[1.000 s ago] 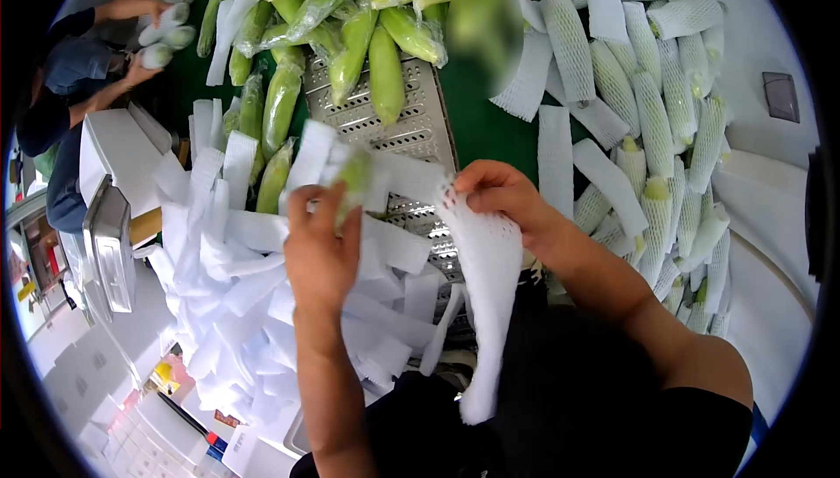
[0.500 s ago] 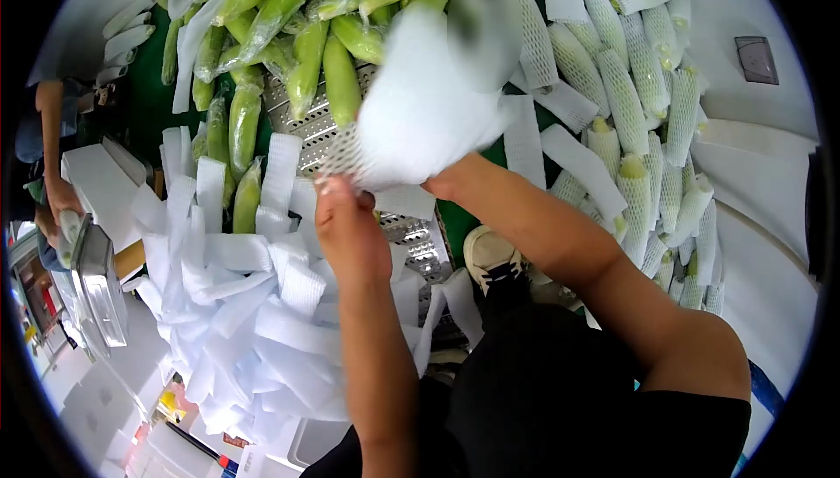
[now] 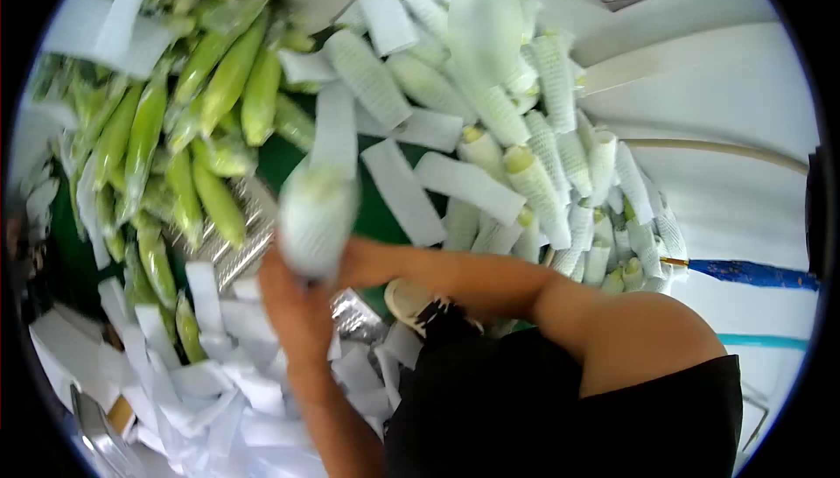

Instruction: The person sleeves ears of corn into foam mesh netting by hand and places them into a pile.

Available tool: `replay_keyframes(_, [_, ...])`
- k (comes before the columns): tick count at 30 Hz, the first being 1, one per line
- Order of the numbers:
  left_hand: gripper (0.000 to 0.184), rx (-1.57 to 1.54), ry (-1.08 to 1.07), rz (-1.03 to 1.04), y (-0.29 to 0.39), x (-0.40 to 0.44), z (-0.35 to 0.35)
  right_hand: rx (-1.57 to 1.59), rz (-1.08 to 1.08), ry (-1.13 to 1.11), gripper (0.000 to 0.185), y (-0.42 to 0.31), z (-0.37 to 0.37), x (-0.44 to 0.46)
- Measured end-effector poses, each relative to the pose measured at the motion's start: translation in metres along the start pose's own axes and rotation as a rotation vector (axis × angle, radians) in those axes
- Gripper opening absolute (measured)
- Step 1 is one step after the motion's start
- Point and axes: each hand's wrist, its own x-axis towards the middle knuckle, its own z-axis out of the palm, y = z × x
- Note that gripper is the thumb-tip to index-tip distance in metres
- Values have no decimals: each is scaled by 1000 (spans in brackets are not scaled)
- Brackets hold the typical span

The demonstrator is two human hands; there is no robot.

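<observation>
A corn ear in a white foam net [image 3: 317, 220] stands upright between my hands, blurred by motion. My left hand [image 3: 293, 298] is closed round its lower end. Behind its lower right side, my right hand [image 3: 354, 262] touches it, with the fingers mostly hidden. White foam sleeves [image 3: 236, 399] lie heaped below my left hand. Green corn ears in clear film [image 3: 232, 75] are piled at the upper left, beside a perforated metal plate [image 3: 232, 250].
Netted corn ears [image 3: 534, 185] form a large heap at the right on a green surface [image 3: 376, 207]. A shoe [image 3: 407, 303] shows below my right forearm. A metal container [image 3: 96, 430] is at the lower left, and a white wall [image 3: 700, 101] at the right.
The view has swung to the right. The foam net, first hanging from my right hand, now covers the corn ear that my left hand held, and both hands have come together at its lower end.
</observation>
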Motion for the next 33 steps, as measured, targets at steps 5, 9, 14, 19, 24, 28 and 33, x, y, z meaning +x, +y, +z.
replay_keyframes(5, [36, -357, -111, 359, 36, 25, 7, -90, -187, 749, 51, -37, -39, -13])
replay_keyframes(9, [32, 62, 213, -75, -79, -13, 36, -414, 262, 389, 51, 25, -30, -8])
replay_keyframes(14, [31, 31, 234, -378, -110, -64, -22, -1060, 46, -58, 33, 24, 30, 36])
replay_keyframes(19, [33, -261, 332, -301, -106, -60, -66, -557, -371, -551, 18, -19, 22, 62])
replay_keyframes(24, [54, -979, -210, -682, -112, -67, -45, -169, -519, -407, 20, -50, 28, 65])
replay_keyframes(28, [50, -1035, 286, -390, -80, -57, -1, -154, -400, -136, 34, -40, 49, 58])
replay_keyframes(33, [33, -791, 578, -253, -95, -71, 7, -16, -28, -61, 44, -25, 64, 43])
